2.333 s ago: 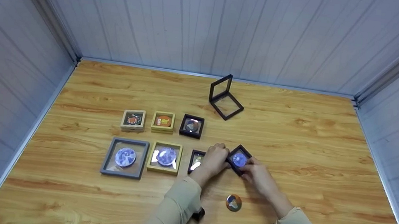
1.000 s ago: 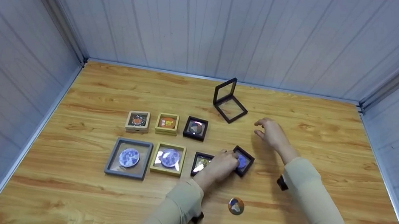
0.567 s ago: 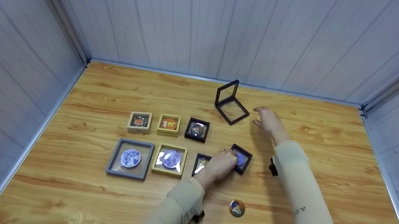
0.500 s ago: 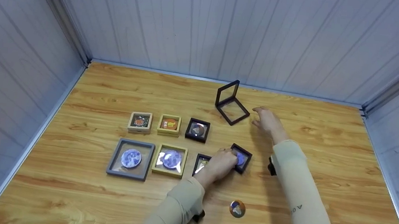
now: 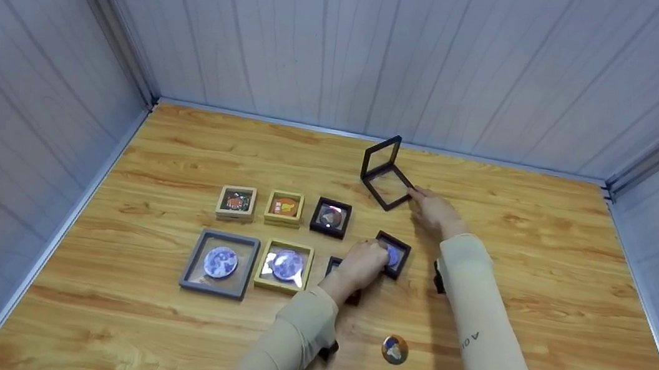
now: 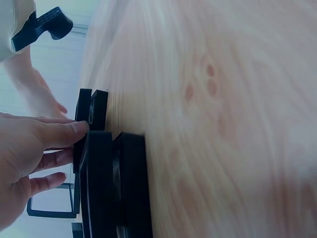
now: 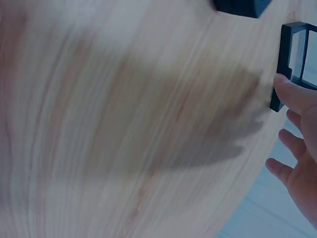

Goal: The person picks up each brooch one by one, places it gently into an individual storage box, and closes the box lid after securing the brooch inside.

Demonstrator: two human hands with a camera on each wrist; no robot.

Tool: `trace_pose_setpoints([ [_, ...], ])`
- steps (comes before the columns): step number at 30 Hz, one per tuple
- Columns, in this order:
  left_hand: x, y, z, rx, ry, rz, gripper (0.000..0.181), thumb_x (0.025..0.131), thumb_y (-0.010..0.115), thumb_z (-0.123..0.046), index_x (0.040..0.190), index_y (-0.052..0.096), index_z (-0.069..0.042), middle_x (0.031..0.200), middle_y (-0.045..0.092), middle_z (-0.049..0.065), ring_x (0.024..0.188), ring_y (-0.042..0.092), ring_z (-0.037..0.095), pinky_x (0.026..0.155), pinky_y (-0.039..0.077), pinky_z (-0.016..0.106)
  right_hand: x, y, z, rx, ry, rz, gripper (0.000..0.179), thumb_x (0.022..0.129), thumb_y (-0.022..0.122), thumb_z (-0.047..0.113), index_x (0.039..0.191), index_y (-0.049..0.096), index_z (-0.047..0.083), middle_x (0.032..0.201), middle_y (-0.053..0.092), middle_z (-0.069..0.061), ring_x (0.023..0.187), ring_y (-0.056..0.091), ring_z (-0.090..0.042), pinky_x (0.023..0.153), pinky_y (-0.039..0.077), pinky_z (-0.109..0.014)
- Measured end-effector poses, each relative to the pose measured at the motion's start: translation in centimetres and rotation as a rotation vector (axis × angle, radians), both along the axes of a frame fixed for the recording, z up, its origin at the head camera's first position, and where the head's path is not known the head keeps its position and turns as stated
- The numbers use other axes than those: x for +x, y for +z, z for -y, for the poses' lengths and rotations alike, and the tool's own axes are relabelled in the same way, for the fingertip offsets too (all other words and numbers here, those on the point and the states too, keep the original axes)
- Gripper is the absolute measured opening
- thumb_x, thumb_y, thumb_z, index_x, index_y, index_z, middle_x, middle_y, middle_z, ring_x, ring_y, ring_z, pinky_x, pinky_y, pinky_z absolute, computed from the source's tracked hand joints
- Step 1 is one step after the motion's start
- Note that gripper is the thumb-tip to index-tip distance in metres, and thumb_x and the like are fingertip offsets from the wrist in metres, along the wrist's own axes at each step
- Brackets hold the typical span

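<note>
My left hand (image 5: pixel 364 261) pinches the left edge of a small black display frame (image 5: pixel 403 261) with a blue moon-like disc (image 5: pixel 392 255) in it. In the left wrist view, one fingertip lies over the top edge of this frame (image 6: pixel 99 110). A second black frame (image 5: pixel 333 265) lies partly hidden under that hand. My right hand (image 5: pixel 436 212) reaches farther back, touching the right corner of an unfolded black display frame (image 5: pixel 373 194). One panel of it stands upright, the other lies flat. The right wrist view shows one fingertip against this frame (image 7: pixel 285 49), the other fingers loosely spread.
Left of the hands are a grey frame (image 5: pixel 188 263), a larger yellow frame (image 5: pixel 281 288), a smaller yellow frame (image 5: pixel 283 221), a cream frame (image 5: pixel 234 217) and a black frame (image 5: pixel 329 230), each with a disc. A round orange-and-blue badge (image 5: pixel 395 349) lies near the front.
The right hand has left the small black frame and moved back to the corner of the unfolded frame. The left hand stays on the small frame, which has turned and shifted slightly.
</note>
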State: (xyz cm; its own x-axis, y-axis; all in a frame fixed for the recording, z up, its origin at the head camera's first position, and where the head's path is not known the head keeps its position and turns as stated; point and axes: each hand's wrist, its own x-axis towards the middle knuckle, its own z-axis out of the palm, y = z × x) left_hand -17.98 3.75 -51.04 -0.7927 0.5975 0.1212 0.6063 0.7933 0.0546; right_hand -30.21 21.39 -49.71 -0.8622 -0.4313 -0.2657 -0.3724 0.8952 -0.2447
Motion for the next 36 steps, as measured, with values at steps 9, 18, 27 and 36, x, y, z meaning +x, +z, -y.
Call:
trace_pose_setpoints([
  [9, -0.8, -0.2, 0.7, 0.026, 0.039, -0.016, 0.019, 0.082, 0.051, -0.004, 0.078, 0.068, -0.01, 0.079, 0.062, 0.003, 0.075, 0.059, 0.019, 0.068, 0.046, 0.033, 0.5, -0.7, -0.7, 0.06, -0.023, -0.002, 0.059, 0.087, 0.041, -0.007, 0.14, 0.024, 0.01, 0.144, 0.019, -0.013, 0.129, 0.015, -0.037, 0.101, 0.013, -0.054],
  [18, -1.6, -0.3, 1.2, 0.089, 0.05, 0.039, 0.019, 0.082, 0.051, -0.001, 0.078, 0.068, -0.007, 0.08, 0.062, 0.007, 0.075, 0.059, 0.022, 0.064, 0.048, 0.034, 1.7, -0.9, -2.0, -0.033, -0.072, -0.012, 0.052, 0.088, 0.036, -0.006, 0.138, 0.029, 0.008, 0.141, 0.025, -0.016, 0.127, 0.022, -0.036, 0.102, 0.017, -0.049],
  [27, -2.7, -0.6, 1.5, 0.103, 0.067, 0.016, 0.019, 0.08, 0.05, 0.001, 0.074, 0.067, -0.006, 0.078, 0.063, 0.007, 0.074, 0.059, 0.022, 0.064, 0.048, 0.034, 3.8, -1.2, -3.6, 0.165, 0.067, -0.22, 0.045, 0.085, 0.047, -0.006, 0.129, 0.039, -0.005, 0.127, 0.039, -0.028, 0.112, 0.042, -0.041, 0.093, 0.034, -0.047],
  [36, -3.5, -0.6, 1.5, 0.053, 0.061, -0.009, 0.018, 0.079, 0.052, 0.001, 0.072, 0.066, -0.008, 0.079, 0.063, 0.005, 0.078, 0.06, 0.021, 0.068, 0.047, 0.034, 6.5, -1.3, -4.8, 0.203, 0.056, -0.322, 0.042, 0.079, 0.052, -0.014, 0.121, 0.046, -0.011, 0.111, 0.049, -0.032, 0.096, 0.052, -0.043, 0.08, 0.044, -0.047],
])
